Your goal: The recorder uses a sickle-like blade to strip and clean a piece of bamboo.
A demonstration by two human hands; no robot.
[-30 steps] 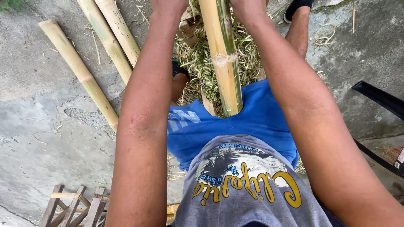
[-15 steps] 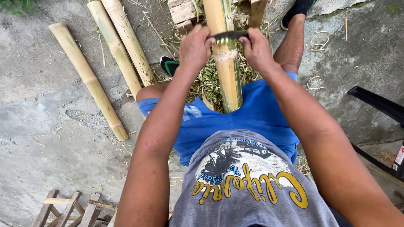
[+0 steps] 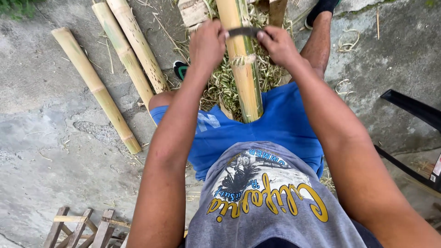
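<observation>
Both hands have drawn the dark blade (image 3: 243, 31) slightly down the bamboo pole (image 3: 242, 69). Left hand (image 3: 207, 43) and right hand (image 3: 277, 45) each clench one blade end. Shavings (image 3: 220, 82) lie beneath.

We see the left hand (image 3: 207, 45) and the right hand (image 3: 277, 44) gripping a dark blade (image 3: 243, 31) across a bamboo pole (image 3: 242, 69). Three bamboo poles (image 3: 121, 50) lie on the concrete ground (image 3: 50, 151) at the left, beside green shavings (image 3: 223, 85).

a red-and-white labelled package (image 3: 436, 171) at the right edge.
</observation>
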